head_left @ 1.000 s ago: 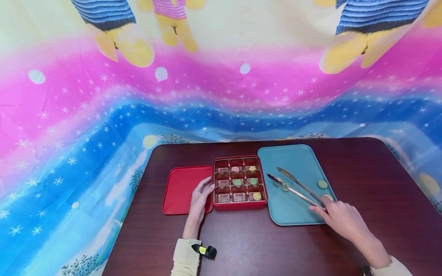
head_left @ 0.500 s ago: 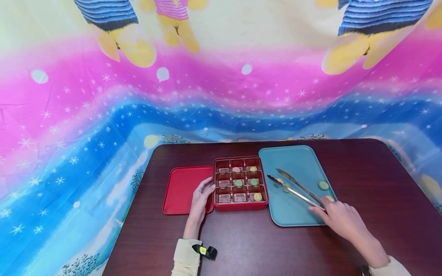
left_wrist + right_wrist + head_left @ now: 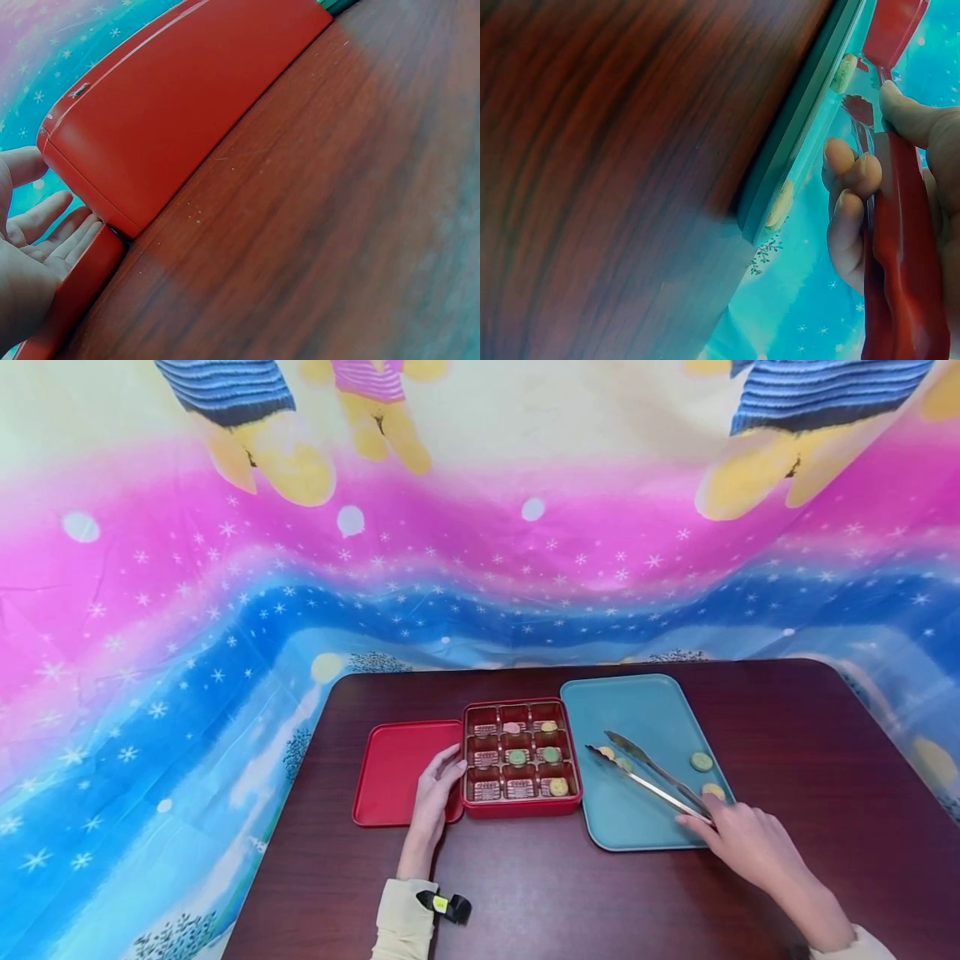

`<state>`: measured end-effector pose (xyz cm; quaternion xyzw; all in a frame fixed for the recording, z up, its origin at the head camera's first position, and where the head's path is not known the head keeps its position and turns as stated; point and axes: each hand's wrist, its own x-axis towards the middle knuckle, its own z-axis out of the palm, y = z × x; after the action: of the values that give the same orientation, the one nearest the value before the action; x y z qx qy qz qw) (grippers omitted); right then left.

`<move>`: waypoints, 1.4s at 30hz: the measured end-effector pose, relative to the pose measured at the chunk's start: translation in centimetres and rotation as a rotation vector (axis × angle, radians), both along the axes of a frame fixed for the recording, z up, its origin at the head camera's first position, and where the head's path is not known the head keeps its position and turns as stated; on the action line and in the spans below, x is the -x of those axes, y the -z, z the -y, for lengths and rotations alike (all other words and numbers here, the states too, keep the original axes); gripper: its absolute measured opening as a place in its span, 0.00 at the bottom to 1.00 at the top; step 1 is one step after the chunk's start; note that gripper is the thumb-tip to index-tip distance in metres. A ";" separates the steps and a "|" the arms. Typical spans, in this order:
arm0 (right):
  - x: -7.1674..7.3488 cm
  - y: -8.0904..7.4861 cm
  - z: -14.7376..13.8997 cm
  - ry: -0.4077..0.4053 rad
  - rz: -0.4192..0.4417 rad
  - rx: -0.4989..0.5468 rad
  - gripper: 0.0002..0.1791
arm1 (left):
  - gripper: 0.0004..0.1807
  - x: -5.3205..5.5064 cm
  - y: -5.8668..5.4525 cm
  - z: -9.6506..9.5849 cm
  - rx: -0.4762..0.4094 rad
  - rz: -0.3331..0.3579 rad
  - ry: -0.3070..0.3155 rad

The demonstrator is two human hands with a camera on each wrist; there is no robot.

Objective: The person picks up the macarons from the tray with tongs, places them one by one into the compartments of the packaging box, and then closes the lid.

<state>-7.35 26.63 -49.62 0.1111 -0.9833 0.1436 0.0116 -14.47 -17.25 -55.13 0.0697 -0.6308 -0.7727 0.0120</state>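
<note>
My right hand (image 3: 746,843) grips a pair of tongs (image 3: 660,791) over the blue-green tray (image 3: 637,831). In the right wrist view, the fingers and thumb wrap round their red handles (image 3: 904,225). The tong arms stand apart, their dark tips close to a yellow cookie (image 3: 606,752) and a greenish one (image 3: 622,764). My left hand (image 3: 433,789) has its fingertips at the left side of the red box (image 3: 521,808), above the flat red lid (image 3: 390,777). Its fingers are loosely extended in the left wrist view. The box has a divided insert holding several pink, green and yellow cookies.
A green cookie (image 3: 701,762) and a yellow cookie (image 3: 713,791) lie along the tray's right side. Box, lid and tray sit side by side on a dark wooden table (image 3: 525,893). A patterned cloth (image 3: 465,527) hangs behind the table.
My right hand and the tongs have shifted slightly right and nearer to me; the tong tips sit a little lower in view. My left hand stays at the box.
</note>
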 end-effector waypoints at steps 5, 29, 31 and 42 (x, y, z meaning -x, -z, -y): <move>-0.3 0.1 -0.1 0.007 -0.007 -0.013 0.20 | 0.26 0.0 -0.1 0.0 0.009 0.003 0.005; -1.2 0.5 -0.5 0.012 -0.066 -0.021 0.18 | 0.26 0.0 0.1 0.0 0.011 0.009 0.002; -1.3 0.6 -0.5 0.009 -0.077 -0.022 0.17 | 0.27 0.0 0.1 0.0 0.011 0.008 0.003; -1.2 0.7 -0.7 -0.005 -0.116 -0.030 0.17 | 0.27 0.0 0.1 0.1 0.025 0.005 0.012</move>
<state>-6.12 27.35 -50.34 0.1219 -0.9827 0.1222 0.0666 -14.47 -17.34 -55.18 0.0678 -0.6407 -0.7647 0.0065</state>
